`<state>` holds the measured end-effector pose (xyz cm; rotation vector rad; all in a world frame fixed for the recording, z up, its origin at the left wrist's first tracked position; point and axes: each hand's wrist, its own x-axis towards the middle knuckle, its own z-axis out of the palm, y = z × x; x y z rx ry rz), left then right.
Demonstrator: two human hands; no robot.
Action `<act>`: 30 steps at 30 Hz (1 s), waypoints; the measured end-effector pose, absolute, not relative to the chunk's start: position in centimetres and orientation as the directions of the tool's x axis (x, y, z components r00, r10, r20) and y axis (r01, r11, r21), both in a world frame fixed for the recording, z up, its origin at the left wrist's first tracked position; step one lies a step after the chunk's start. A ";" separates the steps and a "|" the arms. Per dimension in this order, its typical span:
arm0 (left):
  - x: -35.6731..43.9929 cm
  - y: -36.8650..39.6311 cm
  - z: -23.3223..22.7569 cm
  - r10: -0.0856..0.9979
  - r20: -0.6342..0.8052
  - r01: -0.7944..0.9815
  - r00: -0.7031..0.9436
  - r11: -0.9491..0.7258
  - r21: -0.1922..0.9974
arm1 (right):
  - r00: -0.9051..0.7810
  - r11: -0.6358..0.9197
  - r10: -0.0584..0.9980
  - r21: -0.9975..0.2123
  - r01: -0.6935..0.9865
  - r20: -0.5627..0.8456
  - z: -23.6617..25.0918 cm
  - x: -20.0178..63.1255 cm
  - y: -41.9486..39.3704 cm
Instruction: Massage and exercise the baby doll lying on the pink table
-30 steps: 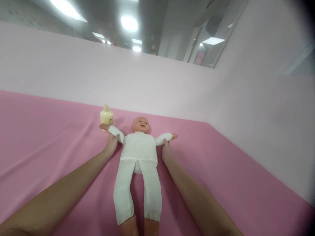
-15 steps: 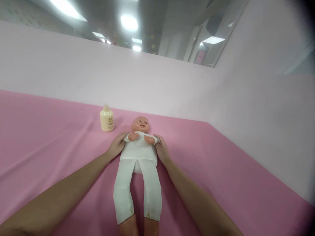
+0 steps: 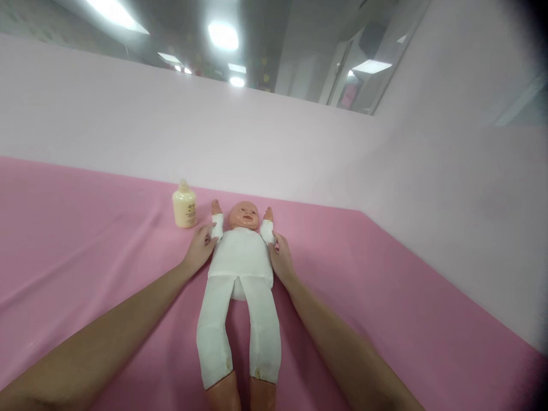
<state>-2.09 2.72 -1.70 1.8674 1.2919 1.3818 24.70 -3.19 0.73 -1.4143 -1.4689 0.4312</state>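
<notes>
A baby doll [image 3: 242,268] in white clothes lies on its back on a pink cloth surface [image 3: 85,251], head away from me. Both of its arms point up beside its head. My left hand [image 3: 198,249] holds the doll's arm on the left side, near the shoulder. On the other side, my right hand [image 3: 280,258] grips the doll's other arm. A small cream bottle [image 3: 184,206] stands upright just left of the doll's head, a little beyond my left hand.
A pale pink wall [image 3: 257,148] rises behind the surface and wraps round along the right side [image 3: 462,228]. Ceiling lights show above the wall. The pink cloth has soft folds at the left.
The doll's arms went from spread out sideways, to folded over its chest, to raised beside its head. My hands moved with them and stayed on the arms.
</notes>
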 end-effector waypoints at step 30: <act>-3.0 2.9 -0.6 0.965 0.228 -0.166 0.131 -0.206 0.964 | 0.218 0.247 0.945 -0.969 0.011 0.244 0.6 26.0 -2.2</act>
